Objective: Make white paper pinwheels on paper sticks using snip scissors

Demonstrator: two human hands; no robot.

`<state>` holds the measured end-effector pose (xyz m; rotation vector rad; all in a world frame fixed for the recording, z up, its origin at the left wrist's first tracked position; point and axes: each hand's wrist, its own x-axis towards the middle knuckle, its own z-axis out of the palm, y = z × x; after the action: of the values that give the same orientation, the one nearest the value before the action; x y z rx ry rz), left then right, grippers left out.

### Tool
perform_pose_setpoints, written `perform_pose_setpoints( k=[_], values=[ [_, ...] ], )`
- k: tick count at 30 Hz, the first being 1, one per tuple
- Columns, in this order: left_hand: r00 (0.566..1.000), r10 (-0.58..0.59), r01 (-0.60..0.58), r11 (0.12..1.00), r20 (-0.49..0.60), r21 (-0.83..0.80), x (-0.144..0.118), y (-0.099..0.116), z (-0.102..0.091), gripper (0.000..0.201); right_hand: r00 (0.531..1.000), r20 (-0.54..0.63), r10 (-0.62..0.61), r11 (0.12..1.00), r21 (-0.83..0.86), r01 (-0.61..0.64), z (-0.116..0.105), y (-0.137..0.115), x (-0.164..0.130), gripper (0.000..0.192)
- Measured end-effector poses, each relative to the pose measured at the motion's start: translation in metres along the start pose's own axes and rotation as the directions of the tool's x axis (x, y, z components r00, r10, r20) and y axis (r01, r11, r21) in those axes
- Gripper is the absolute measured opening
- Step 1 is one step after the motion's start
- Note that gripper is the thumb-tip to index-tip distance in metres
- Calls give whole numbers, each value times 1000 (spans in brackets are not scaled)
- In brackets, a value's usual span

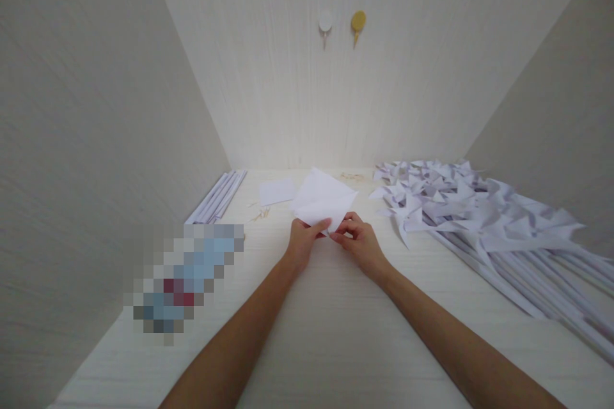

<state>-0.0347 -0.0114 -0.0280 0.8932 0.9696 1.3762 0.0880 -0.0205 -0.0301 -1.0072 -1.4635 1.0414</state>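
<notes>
A white paper sheet (322,201), partly folded, is held just above the pale wooden table (336,332) at its middle. My left hand (302,241) pinches the sheet's near left corner. My right hand (359,239) pinches the near edge right beside it. Both hands' fingertips almost touch under the sheet.
A large heap of white paper pinwheels on sticks (480,217) covers the right side. Rolled white paper sticks (218,195) lie along the left wall, a small white square sheet (277,191) and small pins (261,213) near them. A blurred object (185,278) lies left. Two wall hooks (341,22) hang ahead.
</notes>
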Motion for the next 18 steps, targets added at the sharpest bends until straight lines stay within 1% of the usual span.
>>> perform_pose_setpoints(
  k=[7,12,18],
  values=[
    [1000,4,-3,1000,9,-20,0,1,0,38,1000,19,10,999,34,-10,0,-3,0,12],
    [1000,-2,2,1000,29,6,-1,0,0,36,999,-26,30,999,-23,-30,2,-1,-1,21],
    [999,-12,11,1000,39,30,-2,0,2,37,1000,-15,-16,1000,-15,15,0,0,-2,20]
  ],
)
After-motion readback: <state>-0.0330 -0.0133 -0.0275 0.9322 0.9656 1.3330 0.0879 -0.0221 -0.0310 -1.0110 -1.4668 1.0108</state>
